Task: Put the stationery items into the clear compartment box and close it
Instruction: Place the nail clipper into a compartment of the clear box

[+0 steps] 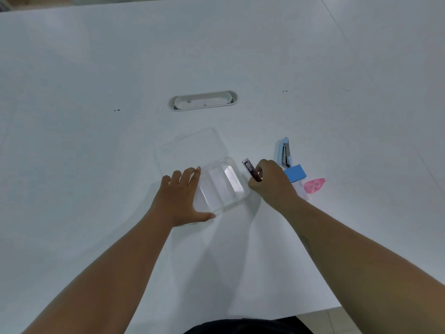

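The clear compartment box (222, 186) lay open and empty, steadied by the flat, open left hand (181, 196); a dark lead case (251, 170) (the first item) was pinched in the right hand (272, 180).

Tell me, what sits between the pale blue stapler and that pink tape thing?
In the head view, a blue block, probably an eraser, lies between the stapler and the pink correction tape, just beyond the right hand.

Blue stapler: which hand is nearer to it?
Right. The right hand, pinching a dark pen-like item, sits just beside the blue stapler, on its near-left. The left hand rests on the far side of the clear box, well away.
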Demonstrator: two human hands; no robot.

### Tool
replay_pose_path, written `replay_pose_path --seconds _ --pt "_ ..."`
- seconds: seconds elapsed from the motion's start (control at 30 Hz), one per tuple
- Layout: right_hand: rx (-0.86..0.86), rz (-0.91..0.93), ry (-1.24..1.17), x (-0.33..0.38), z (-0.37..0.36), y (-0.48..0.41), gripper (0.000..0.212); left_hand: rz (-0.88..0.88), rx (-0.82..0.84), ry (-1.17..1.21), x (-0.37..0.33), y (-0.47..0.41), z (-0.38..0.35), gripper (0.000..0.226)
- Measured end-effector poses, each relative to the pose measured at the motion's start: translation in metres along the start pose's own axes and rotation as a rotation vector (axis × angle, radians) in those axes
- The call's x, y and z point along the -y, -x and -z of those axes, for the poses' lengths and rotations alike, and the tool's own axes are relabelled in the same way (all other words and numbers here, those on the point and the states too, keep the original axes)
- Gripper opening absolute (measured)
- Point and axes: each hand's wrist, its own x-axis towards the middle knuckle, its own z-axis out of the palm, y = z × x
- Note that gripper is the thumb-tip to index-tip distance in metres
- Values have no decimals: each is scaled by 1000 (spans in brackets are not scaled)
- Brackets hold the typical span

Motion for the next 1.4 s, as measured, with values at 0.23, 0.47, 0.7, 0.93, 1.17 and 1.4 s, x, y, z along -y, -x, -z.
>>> replay_pose_path --seconds 0.23,0.47,0.7,0.93,1.17,1.4 --pt "-8 -24 -55 22 -20 0 19 52 -28 191 2 7 -10 135" --pt "-11 -7 -45 29 -26 -4 23 58 1 242 17 21 -22 137" --pt "-37 30 -52 21 -24 -3 31 54 -30 219 13 19 -20 135" --pt "-230 -64 -57 -13 -10 3 21 54 -47 204 2 10 -15 135" --pt "-189 -120 5 -40 -8 22 19 53 -68 204 0 9 -16 133" --pt "-174 -93 75 -44 -22 28 11 40 -80 198 0 11 -15 131"
